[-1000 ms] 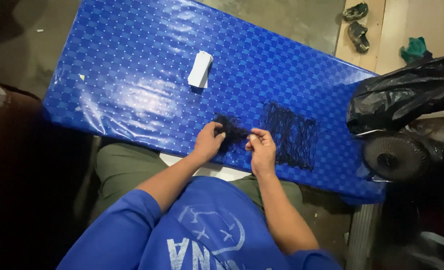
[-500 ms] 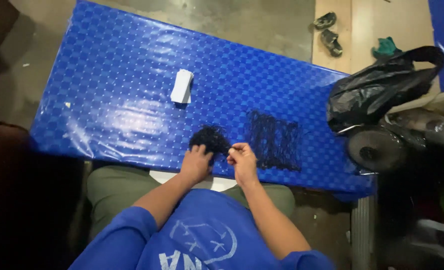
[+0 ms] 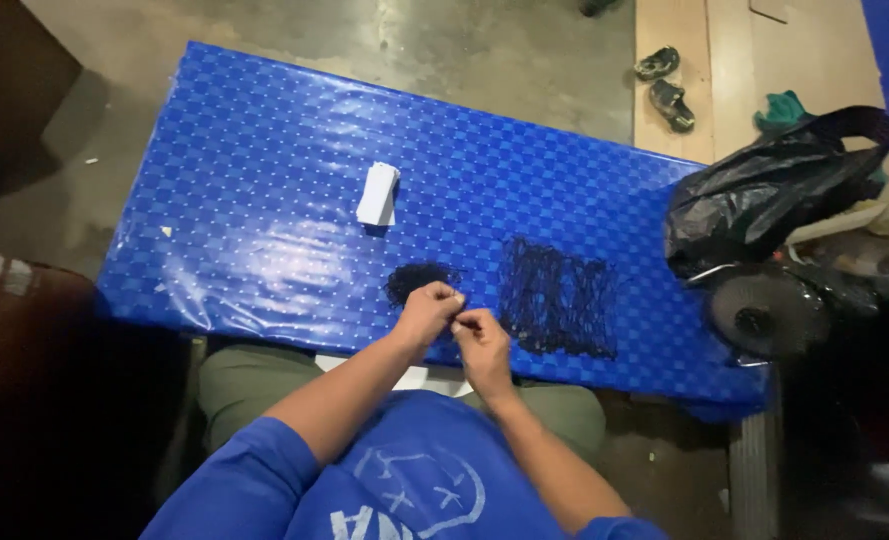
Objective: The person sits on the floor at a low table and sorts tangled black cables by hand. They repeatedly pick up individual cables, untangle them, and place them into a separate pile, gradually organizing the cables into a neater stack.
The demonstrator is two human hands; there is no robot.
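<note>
I am watching both hands, which have been drawing back toward the table's (image 3: 264,250) near edge, away from the white card stack (image 3: 377,194). The left hand (image 3: 426,312) is leaving the small black tangle (image 3: 416,280) and pinching a dark strand against the right hand (image 3: 481,340), fingers nearly closed; the laid-out black strands (image 3: 556,298) are lying rightward.
</note>
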